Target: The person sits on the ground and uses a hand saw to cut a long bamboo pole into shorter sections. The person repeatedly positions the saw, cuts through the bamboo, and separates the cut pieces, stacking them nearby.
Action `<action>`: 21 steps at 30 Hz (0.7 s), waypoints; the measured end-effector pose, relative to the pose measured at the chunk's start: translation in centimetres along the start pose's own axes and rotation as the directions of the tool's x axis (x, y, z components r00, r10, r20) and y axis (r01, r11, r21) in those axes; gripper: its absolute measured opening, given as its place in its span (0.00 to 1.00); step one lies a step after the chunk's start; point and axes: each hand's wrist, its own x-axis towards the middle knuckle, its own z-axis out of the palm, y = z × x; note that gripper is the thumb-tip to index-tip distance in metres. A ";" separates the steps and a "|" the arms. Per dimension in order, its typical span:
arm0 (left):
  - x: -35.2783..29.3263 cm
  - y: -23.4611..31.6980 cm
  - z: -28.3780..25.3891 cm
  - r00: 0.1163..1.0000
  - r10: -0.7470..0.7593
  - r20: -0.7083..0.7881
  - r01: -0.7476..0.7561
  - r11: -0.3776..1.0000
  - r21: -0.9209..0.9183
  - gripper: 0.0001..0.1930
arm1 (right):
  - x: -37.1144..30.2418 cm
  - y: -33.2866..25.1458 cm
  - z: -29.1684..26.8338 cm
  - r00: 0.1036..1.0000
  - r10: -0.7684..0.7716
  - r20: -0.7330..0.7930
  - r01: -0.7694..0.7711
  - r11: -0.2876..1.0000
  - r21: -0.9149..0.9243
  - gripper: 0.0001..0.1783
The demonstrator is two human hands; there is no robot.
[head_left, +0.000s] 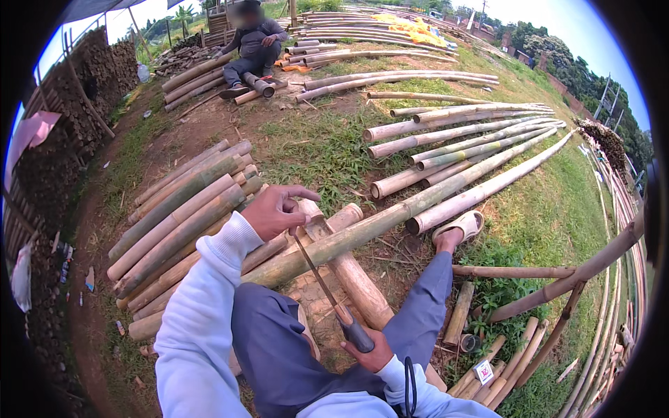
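My right hand [373,350] is closed round the dark end of the handle of a long, narrow-bladed hand tool [316,272]; whether it is a saw or a knife I cannot tell. The blade slants up and left from a wooden collar. At its tip, my left hand [277,211] has thumb and fingertips pinched together, with one finger stretched to the right. Beneath the blade, a long greenish bamboo pole [390,217] lies across a thick bamboo support [359,282]. My bent legs sit on either side of that support.
Cut bamboo lengths [182,221] are piled on the left. Long poles [453,132] spread over the grass ahead. A bamboo frame [571,279] stands on the right, above short pieces and a small white box [483,371]. Another person [254,49] sits at the far left by thick poles.
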 end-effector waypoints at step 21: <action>-4.9 -3.3 6.8 0.933 0.115 -0.340 0.023 0.926 0.377 0.19 | -0.1 -3.2 0.9 0.999 0.012 0.033 -0.012 1.000 -0.014 0.19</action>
